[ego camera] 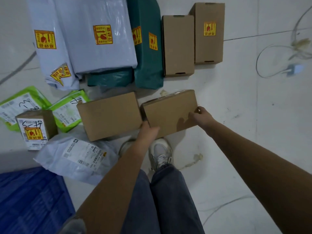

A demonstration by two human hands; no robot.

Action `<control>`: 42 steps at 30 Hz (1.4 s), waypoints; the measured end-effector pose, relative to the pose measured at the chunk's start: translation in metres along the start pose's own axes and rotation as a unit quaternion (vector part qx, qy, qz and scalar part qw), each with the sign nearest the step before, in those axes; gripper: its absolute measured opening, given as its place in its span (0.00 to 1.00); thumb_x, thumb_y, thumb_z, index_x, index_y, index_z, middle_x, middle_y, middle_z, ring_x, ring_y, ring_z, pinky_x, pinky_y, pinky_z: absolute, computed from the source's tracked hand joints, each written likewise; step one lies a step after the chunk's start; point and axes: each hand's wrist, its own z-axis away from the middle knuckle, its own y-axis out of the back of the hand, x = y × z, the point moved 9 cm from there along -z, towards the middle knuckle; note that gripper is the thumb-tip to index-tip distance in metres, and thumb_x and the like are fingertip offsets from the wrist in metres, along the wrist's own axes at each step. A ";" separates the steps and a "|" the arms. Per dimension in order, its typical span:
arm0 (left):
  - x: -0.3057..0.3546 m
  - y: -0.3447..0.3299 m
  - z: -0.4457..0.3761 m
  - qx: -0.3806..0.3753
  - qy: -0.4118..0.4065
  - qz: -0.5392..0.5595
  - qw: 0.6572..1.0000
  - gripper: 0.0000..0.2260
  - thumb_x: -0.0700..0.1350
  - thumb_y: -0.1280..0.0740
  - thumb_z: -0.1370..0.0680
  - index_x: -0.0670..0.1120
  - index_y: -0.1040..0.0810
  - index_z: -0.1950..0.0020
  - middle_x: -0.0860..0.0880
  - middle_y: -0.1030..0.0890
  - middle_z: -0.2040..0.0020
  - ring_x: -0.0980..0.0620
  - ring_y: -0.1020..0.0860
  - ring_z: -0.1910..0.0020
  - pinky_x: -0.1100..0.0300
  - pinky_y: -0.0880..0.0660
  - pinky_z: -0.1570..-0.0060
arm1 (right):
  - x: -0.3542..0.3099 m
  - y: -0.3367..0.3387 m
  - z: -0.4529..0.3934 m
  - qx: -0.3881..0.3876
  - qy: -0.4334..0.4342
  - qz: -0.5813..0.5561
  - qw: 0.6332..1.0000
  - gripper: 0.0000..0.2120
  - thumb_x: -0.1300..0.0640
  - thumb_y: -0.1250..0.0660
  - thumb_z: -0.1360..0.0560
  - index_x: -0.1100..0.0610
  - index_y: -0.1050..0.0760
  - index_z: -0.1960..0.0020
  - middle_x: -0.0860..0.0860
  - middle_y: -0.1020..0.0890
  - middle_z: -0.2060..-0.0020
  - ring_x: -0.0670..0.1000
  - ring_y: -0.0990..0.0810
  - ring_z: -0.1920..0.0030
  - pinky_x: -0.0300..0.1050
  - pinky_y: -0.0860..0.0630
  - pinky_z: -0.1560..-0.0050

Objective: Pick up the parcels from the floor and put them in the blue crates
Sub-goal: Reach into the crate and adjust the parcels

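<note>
I'm gripping the cardboard box (169, 113) across its left-right long axis, left hand (149, 130) near-left corner, right hand (199, 114) right end.

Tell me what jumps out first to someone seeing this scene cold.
Both hands, left hand and right hand, grip a plain cardboard box at centre, above a grey sneaker. Behind it, pale mailer bags with yellow-and-red fragile stickers fill the top left. A blue crate sits at the bottom left corner.
</note>
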 end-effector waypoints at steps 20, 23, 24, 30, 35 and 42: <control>0.024 0.084 0.098 0.034 0.009 0.234 0.972 0.43 0.72 0.36 0.35 0.49 0.37 0.27 0.47 0.27 0.35 0.41 0.24 0.40 0.47 0.24 0.44 | 0.008 -0.012 0.130 -0.012 -0.076 -0.250 0.965 0.38 0.28 0.50 0.28 0.52 0.44 0.27 0.57 0.29 0.34 0.61 0.27 0.41 0.65 0.32 0.36; 0.029 0.102 0.105 0.056 -0.022 0.219 0.974 0.45 0.72 0.34 0.37 0.48 0.38 0.26 0.47 0.27 0.34 0.43 0.23 0.42 0.56 0.23 0.57 | 0.002 -0.024 0.146 -0.074 -0.043 -0.220 0.972 0.35 0.29 0.48 0.28 0.46 0.44 0.27 0.56 0.29 0.35 0.59 0.26 0.45 0.65 0.32 0.37; 0.031 0.109 0.107 0.064 -0.034 0.221 0.973 0.44 0.71 0.34 0.35 0.48 0.37 0.27 0.47 0.26 0.35 0.44 0.22 0.45 0.56 0.23 0.59 | 0.002 -0.026 0.151 -0.093 -0.041 -0.229 0.968 0.34 0.29 0.48 0.28 0.45 0.43 0.28 0.56 0.28 0.37 0.60 0.26 0.44 0.65 0.31 0.37; 0.048 0.120 0.120 0.028 -0.118 0.256 0.959 0.05 0.52 0.37 0.23 0.55 0.28 0.48 0.50 0.24 0.52 0.46 0.23 0.54 0.52 0.26 0.53 | 0.021 -0.043 0.157 -0.204 -0.120 -0.443 0.864 0.39 0.24 0.47 0.33 0.49 0.31 0.34 0.59 0.25 0.39 0.66 0.25 0.40 0.71 0.28 0.45; 0.050 0.108 0.129 -0.028 -0.159 0.323 0.932 0.07 0.42 0.40 0.20 0.50 0.26 0.56 0.50 0.26 0.60 0.53 0.26 0.61 0.59 0.26 0.57 | 0.016 -0.058 0.161 -0.258 -0.138 -0.459 0.839 0.26 0.34 0.39 0.32 0.52 0.23 0.44 0.55 0.20 0.47 0.60 0.24 0.46 0.58 0.27 0.48; 0.025 0.078 0.134 0.009 -0.116 0.428 0.896 0.40 0.55 0.23 0.35 0.49 0.36 0.28 0.47 0.23 0.36 0.48 0.22 0.42 0.43 0.23 0.44 | -0.003 -0.054 0.161 -0.144 -0.056 -0.440 0.885 0.34 0.45 0.29 0.32 0.48 0.38 0.30 0.55 0.26 0.40 0.56 0.25 0.43 0.53 0.21 0.53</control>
